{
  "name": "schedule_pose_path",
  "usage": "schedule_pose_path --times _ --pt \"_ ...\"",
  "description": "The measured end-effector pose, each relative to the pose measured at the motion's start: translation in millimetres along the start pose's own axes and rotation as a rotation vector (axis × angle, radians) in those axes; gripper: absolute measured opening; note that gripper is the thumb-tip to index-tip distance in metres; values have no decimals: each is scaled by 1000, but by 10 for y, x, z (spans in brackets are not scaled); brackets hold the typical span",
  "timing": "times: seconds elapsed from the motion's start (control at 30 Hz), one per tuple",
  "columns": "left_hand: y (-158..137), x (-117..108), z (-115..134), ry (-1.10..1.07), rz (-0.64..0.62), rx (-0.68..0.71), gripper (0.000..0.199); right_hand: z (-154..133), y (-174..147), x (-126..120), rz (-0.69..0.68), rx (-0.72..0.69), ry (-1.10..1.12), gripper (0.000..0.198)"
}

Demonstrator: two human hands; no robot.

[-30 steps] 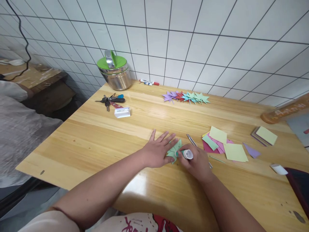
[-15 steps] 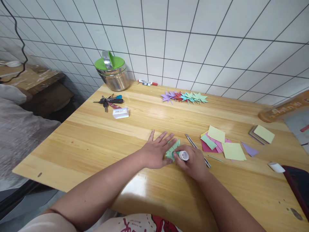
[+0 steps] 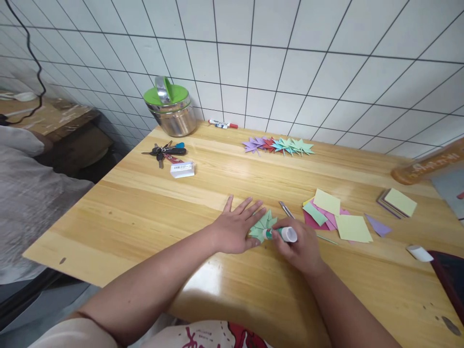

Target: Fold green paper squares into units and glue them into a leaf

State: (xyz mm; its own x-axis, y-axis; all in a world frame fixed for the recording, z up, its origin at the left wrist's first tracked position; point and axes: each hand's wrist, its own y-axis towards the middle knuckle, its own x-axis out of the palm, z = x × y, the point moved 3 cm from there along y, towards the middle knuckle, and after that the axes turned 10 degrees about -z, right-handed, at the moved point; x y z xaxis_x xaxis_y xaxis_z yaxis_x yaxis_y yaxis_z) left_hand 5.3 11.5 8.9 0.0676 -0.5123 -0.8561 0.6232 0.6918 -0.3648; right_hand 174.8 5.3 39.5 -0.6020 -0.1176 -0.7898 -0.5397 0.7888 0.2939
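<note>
Right hand point(image 3: 300, 244) here, fingers wrapped round a white-and-green glue stick point(image 3: 289, 235), its tip down at the right edge of the folded green paper leaf point(image 3: 265, 223); I can't tell from here whether the glue itself is touching. The left hand point(image 3: 234, 231) is grasping nothing: it's spread palm-down at the leaf's left side, fingers covering part of it. And there's the leaf, flat on the wooden table point(image 3: 145, 212), between the two hands!

Just right of the leaf, a slim cutter point(image 3: 286, 209) pokes out beyond the right hand. Farther right of it come loose paper squares point(image 3: 353, 228), overlapping, then a purple triangle point(image 3: 378, 225), and beyond that a neat paper stack point(image 3: 400, 202). Look behind the leaf, toward the wall: a row of pointed paper pieces point(image 3: 289, 146), purple, red, blue and green, overlapping. Well off to its left and back, a bunch of keys point(image 3: 167, 152), a small white box point(image 3: 182, 169) and a green-lidded metal pot point(image 3: 177, 120).
</note>
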Motion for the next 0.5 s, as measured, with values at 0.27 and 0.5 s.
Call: schedule_pose_path --times 0.27,0.5 --pt "-9 8 5 0 23 -8 71 -14 8 140 -170 -86 -162 14" --pt "-4 -2 4 -28 28 9 74 -65 7 115 -185 -102 -138 17"
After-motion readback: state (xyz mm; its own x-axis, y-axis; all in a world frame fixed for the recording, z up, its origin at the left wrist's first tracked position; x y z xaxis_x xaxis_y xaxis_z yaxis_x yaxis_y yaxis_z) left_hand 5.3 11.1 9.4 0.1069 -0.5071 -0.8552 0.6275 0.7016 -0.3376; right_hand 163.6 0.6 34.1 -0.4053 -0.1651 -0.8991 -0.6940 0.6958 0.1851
